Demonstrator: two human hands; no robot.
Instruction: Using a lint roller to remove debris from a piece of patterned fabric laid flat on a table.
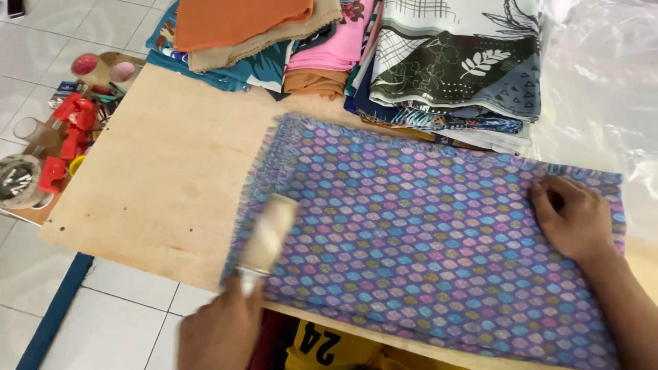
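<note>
A folded purple cloth [425, 226] with a pattern of small coloured scales lies flat on a plywood board [164, 178]. My left hand [223, 329] grips the handle of a lint roller [269, 233], whose pale drum rests on the cloth's frayed left edge. My right hand [572, 216] lies on the cloth near its right end, fingers curled, pressing it down.
Stacks of folded fabrics [356, 55] in orange, pink, teal and leaf prints line the board's far edge. Clear plastic sheeting [603, 75] lies at the right. On the tiled floor to the left sit red tools [72, 127] and tape rolls [17, 181].
</note>
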